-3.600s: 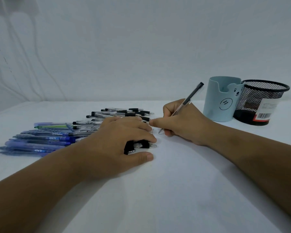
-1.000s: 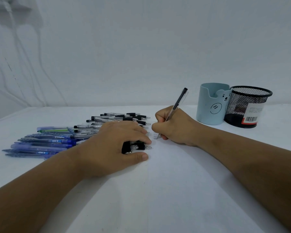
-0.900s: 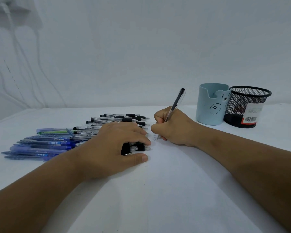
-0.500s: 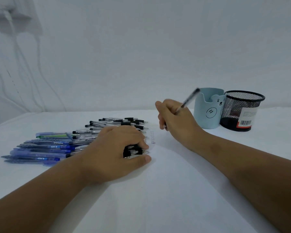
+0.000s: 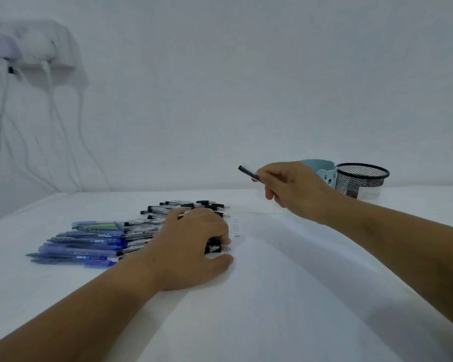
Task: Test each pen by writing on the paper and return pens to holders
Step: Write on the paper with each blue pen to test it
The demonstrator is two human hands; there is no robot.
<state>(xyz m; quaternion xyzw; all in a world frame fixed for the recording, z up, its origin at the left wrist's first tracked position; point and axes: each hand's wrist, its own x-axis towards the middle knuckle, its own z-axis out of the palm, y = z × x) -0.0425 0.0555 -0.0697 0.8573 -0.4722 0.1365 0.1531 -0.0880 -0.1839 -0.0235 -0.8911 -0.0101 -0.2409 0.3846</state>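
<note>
Fingers (image 5: 272,188) of the right hand (image 5: 290,189) curl round a black pen (image 5: 247,172), lying near-level, visible end pointing left; left hand (image 5: 191,239) rests on pens, fingers curled.

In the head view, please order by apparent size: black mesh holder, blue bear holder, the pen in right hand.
1. Black mesh holder
2. Blue bear holder, largely hidden behind the right hand, so unsure
3. Pen, mostly hidden

Plain home or office desk corner, white counter (image 5: 63,296) against a bare white wall (image 5: 246,87), blurred wall socket (image 5: 34,45) with plugs and trailing white cables (image 5: 63,131), rows of pens (image 5: 89,241), pale blue bear-face pen holder (image 5: 327,176), black mesh pen cup (image 5: 361,180)
</note>
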